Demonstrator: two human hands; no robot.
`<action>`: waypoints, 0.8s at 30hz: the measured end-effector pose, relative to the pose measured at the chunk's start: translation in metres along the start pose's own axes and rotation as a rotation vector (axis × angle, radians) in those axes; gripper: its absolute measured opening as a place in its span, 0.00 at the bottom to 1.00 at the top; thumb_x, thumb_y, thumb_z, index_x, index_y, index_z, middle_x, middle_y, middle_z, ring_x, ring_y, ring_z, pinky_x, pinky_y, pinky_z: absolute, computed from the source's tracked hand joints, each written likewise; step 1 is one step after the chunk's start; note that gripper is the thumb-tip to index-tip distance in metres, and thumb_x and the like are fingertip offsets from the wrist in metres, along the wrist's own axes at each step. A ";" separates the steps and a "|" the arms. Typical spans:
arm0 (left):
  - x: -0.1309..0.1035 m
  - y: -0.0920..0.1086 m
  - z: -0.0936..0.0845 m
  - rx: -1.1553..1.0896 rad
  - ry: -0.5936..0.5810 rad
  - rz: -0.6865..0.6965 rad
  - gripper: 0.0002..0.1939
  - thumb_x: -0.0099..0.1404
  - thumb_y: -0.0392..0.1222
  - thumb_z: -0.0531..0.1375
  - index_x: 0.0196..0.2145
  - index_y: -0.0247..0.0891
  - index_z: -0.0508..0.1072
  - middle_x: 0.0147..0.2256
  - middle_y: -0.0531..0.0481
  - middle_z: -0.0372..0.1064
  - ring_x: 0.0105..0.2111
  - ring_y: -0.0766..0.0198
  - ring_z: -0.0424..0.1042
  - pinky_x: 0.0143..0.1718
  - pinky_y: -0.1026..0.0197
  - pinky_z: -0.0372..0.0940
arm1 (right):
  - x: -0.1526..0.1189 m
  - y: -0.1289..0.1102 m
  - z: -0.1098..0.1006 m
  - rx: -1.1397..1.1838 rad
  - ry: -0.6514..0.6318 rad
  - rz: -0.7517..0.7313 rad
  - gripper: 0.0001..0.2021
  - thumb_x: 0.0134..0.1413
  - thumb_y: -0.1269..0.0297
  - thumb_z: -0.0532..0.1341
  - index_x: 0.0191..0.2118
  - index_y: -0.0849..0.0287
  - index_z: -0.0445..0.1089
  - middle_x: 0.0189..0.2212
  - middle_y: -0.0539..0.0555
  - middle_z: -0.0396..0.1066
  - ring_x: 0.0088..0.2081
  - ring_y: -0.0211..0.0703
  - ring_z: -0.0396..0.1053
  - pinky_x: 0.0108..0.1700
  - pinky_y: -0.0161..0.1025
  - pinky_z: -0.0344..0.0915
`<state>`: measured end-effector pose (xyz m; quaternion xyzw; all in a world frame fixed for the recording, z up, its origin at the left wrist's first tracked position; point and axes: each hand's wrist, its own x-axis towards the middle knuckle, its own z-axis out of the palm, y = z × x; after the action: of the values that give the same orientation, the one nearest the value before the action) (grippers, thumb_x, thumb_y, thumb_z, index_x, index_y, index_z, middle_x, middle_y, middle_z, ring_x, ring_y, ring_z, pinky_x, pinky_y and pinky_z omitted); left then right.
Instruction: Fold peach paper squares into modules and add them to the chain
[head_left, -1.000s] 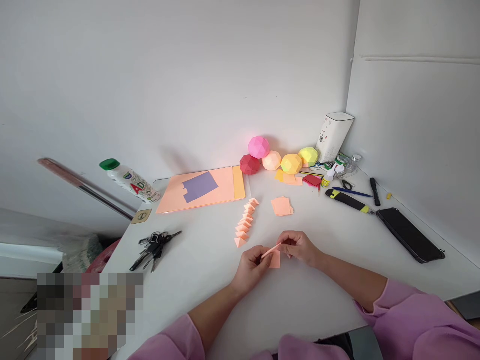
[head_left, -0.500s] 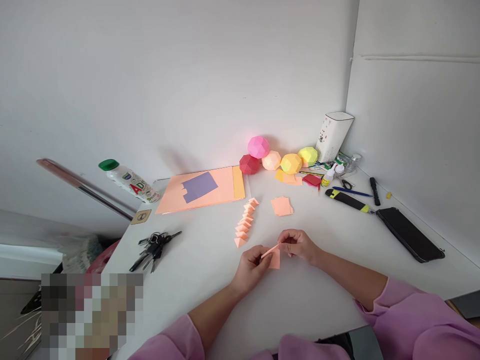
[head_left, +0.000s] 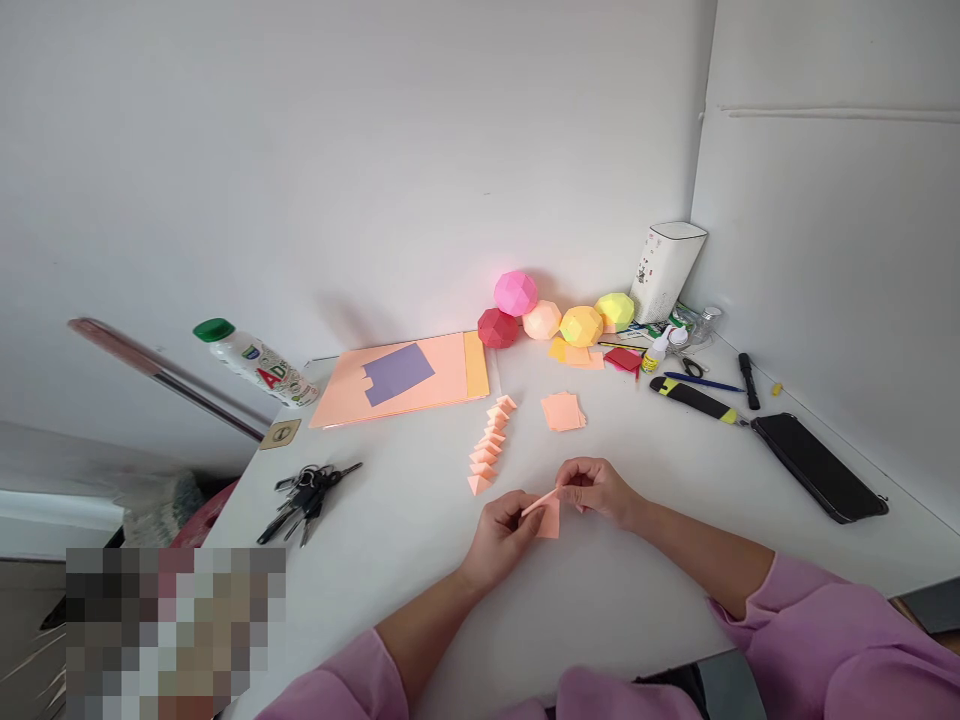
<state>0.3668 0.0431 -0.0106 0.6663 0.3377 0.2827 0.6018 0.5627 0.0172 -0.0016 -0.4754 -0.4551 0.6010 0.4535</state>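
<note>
Fold held in place, hands almost motionless

Very little had changed over the last second. The whole view had drifted slightly, which suggested that the head camera had moved, while the hands kept their pose around one peach paper piece (head_left: 550, 523). The left hand (head_left: 504, 537) was closed on it, thumb in front, gripping a raised, folded edge. The right hand (head_left: 598, 492) appeared to pinch the far end of that same edge between thumb and index finger; its remaining fingers were curled. The hands were close together, joined only by the paper between them.

The piece was held over the near part of the white desk (head_left: 405, 540), with its lower flap hanging below the fold. The steady grip suggested careful pressing or lining up, and the fold did not look finished.

Beyond the hands, the row of folded peach units (head_left: 484, 456) and the stack of peach paper squares (head_left: 563, 411) had stayed put. Neither was being touched. The faceted paper balls (head_left: 582, 327) by the wall were likewise undisturbed.
</note>
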 end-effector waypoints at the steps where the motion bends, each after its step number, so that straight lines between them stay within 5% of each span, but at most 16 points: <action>1: 0.000 0.000 0.000 -0.004 -0.001 -0.002 0.14 0.61 0.49 0.55 0.28 0.34 0.72 0.24 0.53 0.62 0.24 0.69 0.59 0.25 0.66 0.57 | 0.000 0.000 0.000 0.003 -0.004 -0.003 0.13 0.40 0.58 0.68 0.25 0.62 0.67 0.19 0.46 0.60 0.20 0.30 0.55 0.21 0.31 0.53; 16: 0.000 0.003 0.001 -0.041 0.006 -0.028 0.12 0.61 0.45 0.56 0.27 0.34 0.71 0.23 0.53 0.60 0.23 0.70 0.57 0.24 0.67 0.54 | -0.004 0.001 0.002 0.045 -0.052 -0.055 0.11 0.57 0.56 0.54 0.32 0.59 0.63 0.19 0.46 0.58 0.20 0.32 0.57 0.21 0.31 0.51; 24: 0.000 0.008 0.002 -0.019 -0.033 -0.039 0.11 0.61 0.44 0.56 0.32 0.35 0.74 0.24 0.51 0.65 0.24 0.69 0.60 0.25 0.66 0.58 | -0.008 0.004 0.009 -0.220 -0.099 -0.176 0.10 0.53 0.57 0.59 0.32 0.61 0.67 0.26 0.50 0.65 0.25 0.35 0.62 0.26 0.34 0.60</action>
<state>0.3692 0.0416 -0.0031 0.6583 0.3380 0.2629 0.6191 0.5543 0.0078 -0.0026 -0.4504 -0.5797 0.5282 0.4267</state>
